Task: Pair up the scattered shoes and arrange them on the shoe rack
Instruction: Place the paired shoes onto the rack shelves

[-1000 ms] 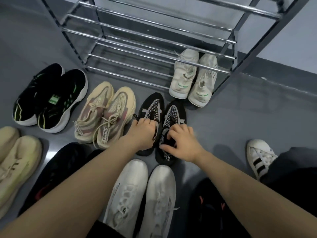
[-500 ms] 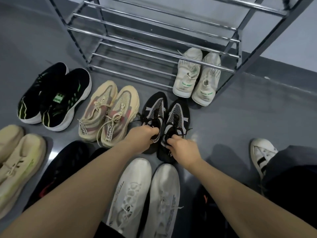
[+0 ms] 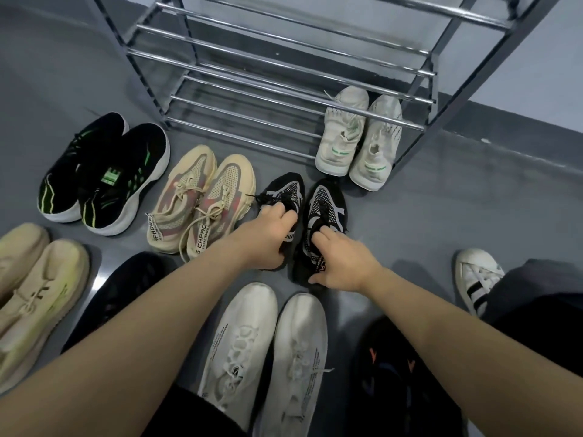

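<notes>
Grey floor [image 3: 441, 216]; both hands' grip still holds black shoes [image 3: 328, 203], right hand [image 3: 342, 263] lower.

We see dim, cool, even light; soft shadows on floor [image 3: 441, 216]; bright glints along chrome shoe rack [image 3: 284, 63] bars; wide-angle bending at edges; slight softness overall.
</notes>
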`<action>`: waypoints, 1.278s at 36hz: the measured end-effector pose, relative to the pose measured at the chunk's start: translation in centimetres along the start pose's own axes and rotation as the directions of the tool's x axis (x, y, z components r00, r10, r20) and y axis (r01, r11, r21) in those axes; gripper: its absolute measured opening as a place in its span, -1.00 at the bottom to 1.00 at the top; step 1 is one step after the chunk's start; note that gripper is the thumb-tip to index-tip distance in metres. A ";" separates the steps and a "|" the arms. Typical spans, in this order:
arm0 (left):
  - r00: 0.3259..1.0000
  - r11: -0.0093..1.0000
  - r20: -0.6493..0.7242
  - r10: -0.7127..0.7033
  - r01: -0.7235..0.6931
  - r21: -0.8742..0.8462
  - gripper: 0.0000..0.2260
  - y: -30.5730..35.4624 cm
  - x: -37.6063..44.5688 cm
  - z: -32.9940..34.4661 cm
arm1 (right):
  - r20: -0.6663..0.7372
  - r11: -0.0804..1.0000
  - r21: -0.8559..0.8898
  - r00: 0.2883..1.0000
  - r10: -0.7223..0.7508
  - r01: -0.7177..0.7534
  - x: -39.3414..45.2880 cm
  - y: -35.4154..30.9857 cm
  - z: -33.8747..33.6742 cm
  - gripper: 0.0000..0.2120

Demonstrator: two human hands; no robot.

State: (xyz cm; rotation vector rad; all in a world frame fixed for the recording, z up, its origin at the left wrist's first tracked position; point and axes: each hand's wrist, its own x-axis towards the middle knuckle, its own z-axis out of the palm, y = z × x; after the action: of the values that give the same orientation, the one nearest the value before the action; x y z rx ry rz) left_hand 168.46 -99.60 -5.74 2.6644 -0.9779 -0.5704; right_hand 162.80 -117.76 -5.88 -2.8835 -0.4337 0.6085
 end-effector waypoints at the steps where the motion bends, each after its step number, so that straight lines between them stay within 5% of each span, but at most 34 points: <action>1: 0.999 0.995 0.037 0.027 -0.030 0.097 -0.65 0.0 -0.1 0.1 | 0.024 1.000 -0.018 1.000 0.004 -0.004 0.0 -0.1 -0.3 -0.50; 3: 0.993 0.951 0.069 0.095 -0.111 0.288 -0.59 0.4 -0.9 0.1 | 0.049 1.000 -0.024 0.999 0.017 -0.016 -0.2 -0.5 -1.0 -0.50; 6: 0.998 0.924 -0.024 0.059 -0.046 0.379 -0.45 0.4 -1.7 0.1 | 0.061 0.999 -0.045 0.998 0.025 -0.022 -0.4 -0.9 -1.7 -0.50; 19: 0.992 0.954 -0.062 -0.113 0.126 0.271 -0.53 2.7 -4.3 -5.6 | -0.018 0.993 -0.075 0.996 -0.090 0.088 -1.8 -3.4 -5.6 -0.64; 33: 0.958 0.912 -0.243 -0.154 0.232 0.338 -0.59 -0.5 -4.6 -9.7 | -0.143 0.995 -0.099 0.990 -0.015 0.001 2.8 -6.2 -10.2 -0.66; 42: 0.965 0.908 -0.189 -0.184 0.240 0.343 -0.61 -4.0 1.5 -10.5 | -0.156 0.977 -0.214 0.987 -0.034 0.000 8.6 -2.7 -9.4 -0.66; 46: 0.920 0.893 -0.392 -0.002 0.178 0.414 -0.82 -5.4 4.0 -9.7 | -0.235 0.984 -0.178 0.970 -0.062 0.020 11.5 -0.5 -8.4 -0.69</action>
State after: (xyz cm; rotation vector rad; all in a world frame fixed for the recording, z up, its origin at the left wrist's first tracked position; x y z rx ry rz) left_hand 178.59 -97.36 -0.05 3.0586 -0.9534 0.1974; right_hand 176.18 -114.48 -2.40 -3.0524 -0.5325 0.2194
